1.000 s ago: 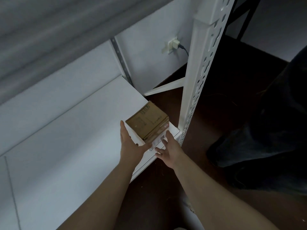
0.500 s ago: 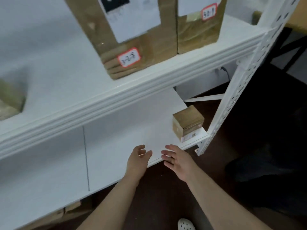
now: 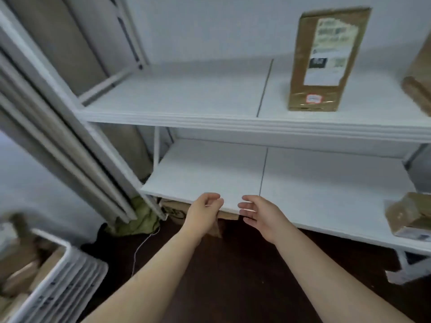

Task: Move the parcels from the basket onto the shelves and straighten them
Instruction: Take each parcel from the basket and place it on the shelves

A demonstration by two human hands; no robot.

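"Head view first: how many of each?"

"Two hands, two white shelves, three parcels shelved, one basket (image 3: 66, 287). Its brown parcels (image 3: 19, 272) are too blurred to count."

"Where are the parcels from the lower shelf (image 3: 210, 173)?"

"A small parcel (image 3: 410, 215) lies on its far right end, well apart from the hands. On the upper shelf (image 3: 186, 96) above it stand a tall parcel (image 3: 326, 66) and another parcel (image 3: 419, 87), cut off at the right edge. The basket sits low, left of its left end."

"And the hands?"

"Left hand (image 3: 204, 213) and right hand (image 3: 258, 214) hover side by side at its front edge, fingers loosely curled — grasping nothing."

"Anything else?"

"Under its left end: a cardboard box (image 3: 177, 209), a green cloth (image 3: 140, 220) and a white cord (image 3: 140, 250) on the dark floor — none between hands and shelf."
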